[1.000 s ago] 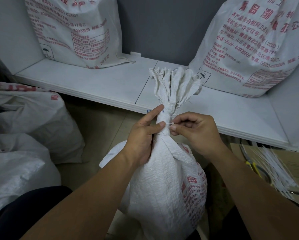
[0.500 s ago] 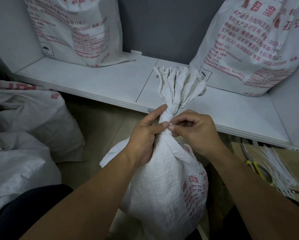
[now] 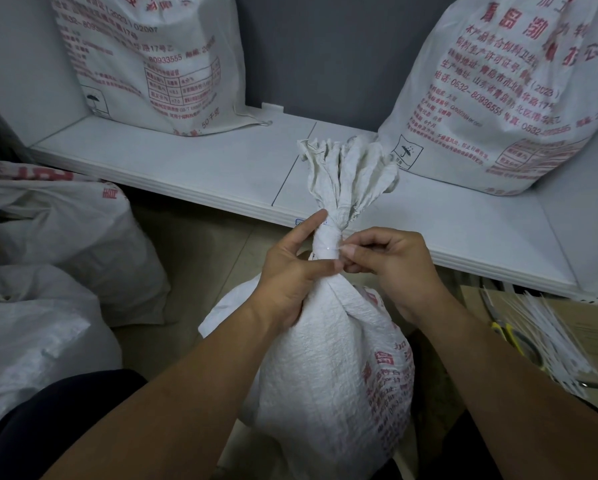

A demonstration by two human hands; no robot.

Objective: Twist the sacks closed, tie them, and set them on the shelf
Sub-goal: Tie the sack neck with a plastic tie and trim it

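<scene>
Far left, slack sacks (image 3: pixel 48 237) lie on the floor. L hand (image 3: pixel 290 275) grips the twisted neck (image 3: pixel 327 237) of the sack (image 3: pixel 325 358), which is upright betw the arms, in front of the shelf (image 3: pixel 186 168), not yet on it; index finger straight up, thumb across the twist. R hand (image 3: pixel 397 268) pinches a thin white tie (image 3: pixel 329 250) at the neck. Risks, imo: L grip eases → twist unwinds, tie goes slack; tie end looks short, could slip the pinch or snap if yanked. Weak knot = mouth opens on the lift. Big shelved sack (image 3: pixel 515 98) at right crowds the landing spot. Spare ties (image 3: pixel 550 341) far right.
</scene>
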